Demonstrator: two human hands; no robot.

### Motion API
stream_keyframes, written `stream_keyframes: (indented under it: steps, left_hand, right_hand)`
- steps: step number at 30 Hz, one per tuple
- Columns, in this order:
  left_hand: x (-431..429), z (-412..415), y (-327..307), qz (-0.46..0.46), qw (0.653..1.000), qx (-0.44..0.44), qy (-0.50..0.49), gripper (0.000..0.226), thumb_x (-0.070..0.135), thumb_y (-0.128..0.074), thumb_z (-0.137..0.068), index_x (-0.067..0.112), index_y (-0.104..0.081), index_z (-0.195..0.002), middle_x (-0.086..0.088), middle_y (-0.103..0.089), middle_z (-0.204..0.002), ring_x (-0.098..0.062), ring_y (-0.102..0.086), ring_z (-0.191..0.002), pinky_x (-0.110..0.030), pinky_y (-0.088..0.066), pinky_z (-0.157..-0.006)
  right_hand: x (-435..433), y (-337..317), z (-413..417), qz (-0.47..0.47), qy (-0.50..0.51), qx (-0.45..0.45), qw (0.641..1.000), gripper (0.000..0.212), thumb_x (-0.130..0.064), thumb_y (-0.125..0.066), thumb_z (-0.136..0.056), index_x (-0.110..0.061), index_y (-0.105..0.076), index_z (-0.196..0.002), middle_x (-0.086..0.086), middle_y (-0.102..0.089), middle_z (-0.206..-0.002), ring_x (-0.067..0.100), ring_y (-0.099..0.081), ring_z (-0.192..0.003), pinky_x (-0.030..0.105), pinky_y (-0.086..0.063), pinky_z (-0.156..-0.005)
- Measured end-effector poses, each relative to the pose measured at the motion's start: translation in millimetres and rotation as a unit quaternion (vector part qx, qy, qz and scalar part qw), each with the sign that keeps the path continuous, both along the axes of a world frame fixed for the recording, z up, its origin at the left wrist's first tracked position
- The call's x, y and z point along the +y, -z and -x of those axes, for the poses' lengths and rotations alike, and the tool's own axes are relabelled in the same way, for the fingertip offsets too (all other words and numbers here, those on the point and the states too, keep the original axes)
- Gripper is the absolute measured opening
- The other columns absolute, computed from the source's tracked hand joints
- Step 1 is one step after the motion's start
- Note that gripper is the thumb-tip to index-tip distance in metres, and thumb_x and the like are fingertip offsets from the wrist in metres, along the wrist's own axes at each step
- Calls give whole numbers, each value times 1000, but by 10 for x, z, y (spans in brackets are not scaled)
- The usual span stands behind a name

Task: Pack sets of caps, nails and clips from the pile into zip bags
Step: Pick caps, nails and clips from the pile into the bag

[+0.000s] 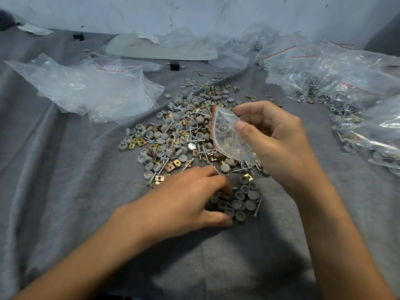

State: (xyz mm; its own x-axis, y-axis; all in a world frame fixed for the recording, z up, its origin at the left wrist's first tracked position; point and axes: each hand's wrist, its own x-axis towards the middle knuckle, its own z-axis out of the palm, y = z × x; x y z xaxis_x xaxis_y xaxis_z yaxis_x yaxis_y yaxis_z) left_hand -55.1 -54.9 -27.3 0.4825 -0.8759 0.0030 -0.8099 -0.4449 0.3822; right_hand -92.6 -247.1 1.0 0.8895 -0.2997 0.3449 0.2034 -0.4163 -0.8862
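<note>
Work surface: grey felt-like cloth (65, 191), creased, with long folds running diagonally from lower left toward the upper right. It covers the whole near field. Behind it: pale bluish-white wall (194, 14), scuffed, with dark marks and scratches. A darker panel (387, 33) closes the far right corner. Lighting: even and diffuse, cool in tone; soft shadows fall on the cloth in the near centre.

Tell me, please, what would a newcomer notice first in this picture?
First, the big pile of grey caps, nails and brass clips in the middle of the grey cloth. Above its right edge, the right hand holds a small zip bag; nearer, the left hand reaches into some caps.
</note>
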Motion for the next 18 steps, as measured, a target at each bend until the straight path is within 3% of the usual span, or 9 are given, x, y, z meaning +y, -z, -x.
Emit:
stream_keyframes:
  steps: [5,13,18]
  left_hand:
    - [-21,-3,2,24,999,-36,-2,31,52,-58,-93,34,-58,-118,12,-56,-108,-11,-56,-103,-35,-48,-92]
    - [-39,29,-24,40,995,-92,-10,27,39,-54,-90,28,-62,-113,8,-64,-102,-16,-63,-92,-33,-51,-81]
    - [-45,38,34,30,991,-131,0,27,28,-53,-89,25,-58,-116,7,-61,-108,-17,-59,-100,-33,-49,-84]
  right_hand:
    - [6,12,-2,0,-2,2,1000,17,-15,-71,-95,-26,-73,-107,1,-74,-92,34,-65,-88,49,-55,-78]
    - [6,11,6,6,-4,11,1000,17,-15,-71,-95,-27,-72,-108,0,-74,-96,33,-66,-91,53,-55,-82]
    - [12,2,7,8,-2,14,1000,18,-15,-71,-95,-27,-72,-109,-1,-74,-97,33,-66,-92,53,-55,-82]
